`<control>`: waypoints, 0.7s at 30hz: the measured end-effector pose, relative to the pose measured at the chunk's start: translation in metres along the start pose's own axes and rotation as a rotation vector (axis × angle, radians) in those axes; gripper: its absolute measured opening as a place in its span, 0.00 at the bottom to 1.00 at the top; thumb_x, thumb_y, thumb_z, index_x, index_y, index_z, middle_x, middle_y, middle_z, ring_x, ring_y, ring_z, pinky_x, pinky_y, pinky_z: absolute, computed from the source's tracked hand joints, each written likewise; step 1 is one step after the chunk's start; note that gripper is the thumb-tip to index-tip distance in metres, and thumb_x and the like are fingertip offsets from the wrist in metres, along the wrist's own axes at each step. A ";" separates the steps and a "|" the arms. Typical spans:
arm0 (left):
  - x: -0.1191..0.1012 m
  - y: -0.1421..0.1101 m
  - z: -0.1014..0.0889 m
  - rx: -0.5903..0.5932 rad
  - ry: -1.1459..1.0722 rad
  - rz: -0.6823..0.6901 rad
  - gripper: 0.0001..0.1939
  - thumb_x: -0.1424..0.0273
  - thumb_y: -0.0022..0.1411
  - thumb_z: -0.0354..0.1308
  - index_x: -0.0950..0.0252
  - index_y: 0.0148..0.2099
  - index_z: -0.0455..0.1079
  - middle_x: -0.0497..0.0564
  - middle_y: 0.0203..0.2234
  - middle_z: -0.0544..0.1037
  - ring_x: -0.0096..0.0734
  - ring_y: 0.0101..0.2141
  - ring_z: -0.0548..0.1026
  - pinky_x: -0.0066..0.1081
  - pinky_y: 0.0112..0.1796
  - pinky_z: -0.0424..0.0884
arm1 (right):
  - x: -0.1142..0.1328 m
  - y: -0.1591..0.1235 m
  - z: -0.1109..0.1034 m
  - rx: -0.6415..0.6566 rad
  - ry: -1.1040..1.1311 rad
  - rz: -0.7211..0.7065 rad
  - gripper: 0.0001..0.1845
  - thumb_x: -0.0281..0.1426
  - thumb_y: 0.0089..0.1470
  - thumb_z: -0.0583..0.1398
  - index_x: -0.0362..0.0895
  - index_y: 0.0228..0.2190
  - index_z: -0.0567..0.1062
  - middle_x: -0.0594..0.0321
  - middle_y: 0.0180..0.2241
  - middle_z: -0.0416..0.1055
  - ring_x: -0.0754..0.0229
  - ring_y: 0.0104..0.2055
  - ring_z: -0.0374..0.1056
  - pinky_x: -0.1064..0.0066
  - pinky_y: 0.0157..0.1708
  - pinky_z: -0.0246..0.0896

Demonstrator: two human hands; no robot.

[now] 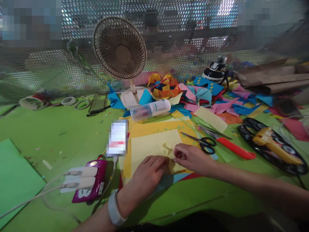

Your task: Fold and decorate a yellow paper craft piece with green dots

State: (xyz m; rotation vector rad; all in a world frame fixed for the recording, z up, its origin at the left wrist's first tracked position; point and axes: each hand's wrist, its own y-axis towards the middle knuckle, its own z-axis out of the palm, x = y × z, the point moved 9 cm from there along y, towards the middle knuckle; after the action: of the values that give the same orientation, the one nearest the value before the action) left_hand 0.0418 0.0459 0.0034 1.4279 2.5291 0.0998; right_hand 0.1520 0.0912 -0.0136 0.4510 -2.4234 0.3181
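Note:
A small pale-yellow folded paper piece (166,149) stands over a stack of paper, its lower part hidden by my fingers. My left hand (149,172) curls around its near side, closed on it. From the right, my right hand (191,158) pinches at the paper's edge, thumb and forefinger together. Beneath lie a cream sheet (145,146) and larger orange-yellow sheets (159,125). Black-handled scissors (207,143) rest just beyond my right hand. A red-handled cutting tool (236,148) lies to the right of them.
A phone (117,138) and a purple power strip (93,180) with cables stand at left. A fan (123,53), a clear bottle (151,109), folded coloured papers (205,93) and a black bottle (215,71) fill the back. A yellow glue gun (275,145) lies on a black tray at right.

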 end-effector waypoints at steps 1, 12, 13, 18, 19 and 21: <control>-0.001 0.000 0.000 0.001 0.005 0.001 0.14 0.79 0.62 0.51 0.71 0.51 0.64 0.57 0.48 0.70 0.40 0.47 0.69 0.39 0.48 0.68 | 0.002 -0.001 0.001 -0.014 -0.020 -0.032 0.03 0.30 0.54 0.59 0.43 0.30 0.69 0.67 0.27 0.67 0.66 0.27 0.63 0.75 0.27 0.54; 0.001 0.003 0.003 0.070 -0.027 0.000 0.13 0.76 0.61 0.53 0.69 0.49 0.66 0.57 0.49 0.70 0.40 0.48 0.69 0.41 0.48 0.68 | 0.032 -0.029 0.008 -0.084 -0.520 -0.600 0.10 0.22 0.58 0.52 0.41 0.38 0.72 0.59 0.33 0.68 0.61 0.34 0.63 0.71 0.28 0.58; 0.001 0.003 0.002 0.073 -0.030 -0.004 0.14 0.76 0.62 0.53 0.69 0.50 0.66 0.57 0.49 0.70 0.40 0.48 0.69 0.41 0.48 0.68 | 0.034 -0.031 0.010 -0.070 -0.562 -0.639 0.10 0.22 0.57 0.53 0.40 0.38 0.72 0.58 0.33 0.68 0.60 0.33 0.63 0.70 0.28 0.59; 0.003 0.002 0.004 0.066 -0.026 -0.005 0.15 0.76 0.63 0.51 0.69 0.53 0.64 0.56 0.50 0.70 0.40 0.48 0.69 0.40 0.49 0.67 | 0.037 -0.034 0.013 -0.058 -0.697 -0.745 0.10 0.23 0.58 0.52 0.39 0.41 0.71 0.58 0.33 0.68 0.60 0.32 0.62 0.69 0.28 0.59; 0.004 0.002 0.005 0.062 -0.025 -0.006 0.15 0.76 0.63 0.51 0.69 0.53 0.64 0.56 0.49 0.70 0.40 0.48 0.69 0.40 0.48 0.67 | 0.037 -0.035 0.014 -0.050 -0.701 -0.761 0.10 0.23 0.59 0.52 0.39 0.41 0.70 0.58 0.33 0.68 0.60 0.33 0.62 0.69 0.29 0.59; 0.005 0.001 0.006 0.044 -0.021 -0.011 0.16 0.77 0.64 0.50 0.70 0.54 0.63 0.56 0.49 0.70 0.40 0.47 0.69 0.40 0.48 0.68 | 0.035 -0.035 0.013 -0.039 -0.694 -0.778 0.10 0.23 0.60 0.51 0.39 0.41 0.70 0.59 0.34 0.68 0.61 0.33 0.62 0.69 0.30 0.59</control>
State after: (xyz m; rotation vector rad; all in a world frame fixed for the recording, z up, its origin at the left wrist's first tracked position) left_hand 0.0417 0.0501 -0.0027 1.4233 2.5371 0.0272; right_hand 0.1324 0.0467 0.0023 1.6305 -2.6203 -0.2760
